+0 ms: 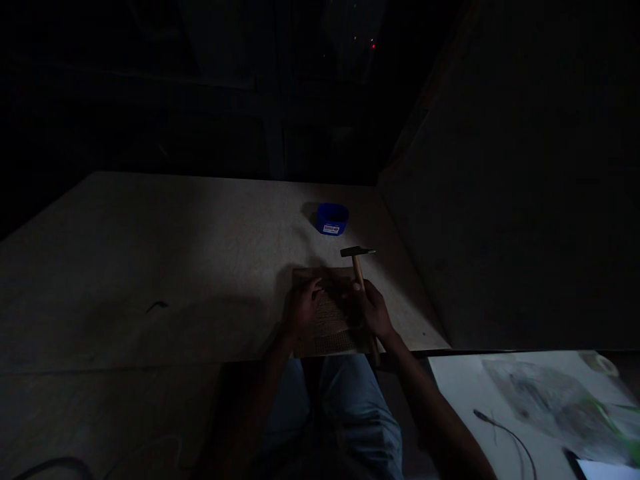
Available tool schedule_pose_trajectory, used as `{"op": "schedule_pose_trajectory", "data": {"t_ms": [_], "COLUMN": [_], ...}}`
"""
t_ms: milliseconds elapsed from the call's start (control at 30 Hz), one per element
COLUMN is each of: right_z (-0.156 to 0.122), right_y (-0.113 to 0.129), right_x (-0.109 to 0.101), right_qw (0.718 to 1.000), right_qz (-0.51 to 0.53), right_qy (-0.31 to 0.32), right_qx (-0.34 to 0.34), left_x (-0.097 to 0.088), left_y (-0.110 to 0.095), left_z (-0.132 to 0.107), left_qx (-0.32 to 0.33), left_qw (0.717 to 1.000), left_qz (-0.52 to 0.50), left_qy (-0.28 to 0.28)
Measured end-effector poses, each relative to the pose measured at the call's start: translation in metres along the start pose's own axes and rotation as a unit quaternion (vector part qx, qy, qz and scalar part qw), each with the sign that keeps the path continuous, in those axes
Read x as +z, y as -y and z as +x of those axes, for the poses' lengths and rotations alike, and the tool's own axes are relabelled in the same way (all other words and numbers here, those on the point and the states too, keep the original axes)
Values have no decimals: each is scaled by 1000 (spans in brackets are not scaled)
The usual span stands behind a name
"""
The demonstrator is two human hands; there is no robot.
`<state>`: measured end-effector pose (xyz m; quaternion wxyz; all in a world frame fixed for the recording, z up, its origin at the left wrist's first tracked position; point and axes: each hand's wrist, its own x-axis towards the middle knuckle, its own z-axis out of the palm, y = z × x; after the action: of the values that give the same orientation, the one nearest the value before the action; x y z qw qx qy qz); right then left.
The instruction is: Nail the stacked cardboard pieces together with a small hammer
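My right hand (375,308) is closed around the wooden handle of a hammer (358,267), whose dark metal head points away from me. Below the hands lies a brown, textured rectangular board (327,317), its surface ribbed in part and grid-like near the front. Over the board's left side is my left hand (303,303), fingers curled inward with their tips close together; whatever they pinch, if anything, is too dark to make out. Just beyond the hammer stands a small blue tub (332,220) with a white label; its inside is dark.
The pale table (200,233) carries a small dark curved object (157,305) at left. A dark panel (525,200) rises along the right. At lower right, a white surface (460,380) holds a cable (505,430) and a clear plastic bag (545,400).
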<state>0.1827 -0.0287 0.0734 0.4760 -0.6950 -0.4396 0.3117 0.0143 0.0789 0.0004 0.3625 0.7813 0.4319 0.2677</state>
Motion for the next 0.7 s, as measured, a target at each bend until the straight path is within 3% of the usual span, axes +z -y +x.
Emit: {"op": "schedule_pose_trajectory", "data": {"t_ms": [133,233,567,700], "right_z": [-25,-35,-26,-25], "right_y": [31,41,41,40], "right_x": [-22,-25,-4,-3], "right_qw": [993,986,982,980], "right_qz": [-37,-72,-102,-117], "right_qy": [102,147,155,161], "right_qx": [48,41,21,24], "left_x": [2,4,-3,-1], "left_y": [1,3,-5,-4], "left_z": [1,2,2,4], "left_qx": [-5,-24,-44,-48], "left_qw": [1000,1000,996,997], "left_qz": [0,0,70,50], "left_qy": [9,19,37,37]}}
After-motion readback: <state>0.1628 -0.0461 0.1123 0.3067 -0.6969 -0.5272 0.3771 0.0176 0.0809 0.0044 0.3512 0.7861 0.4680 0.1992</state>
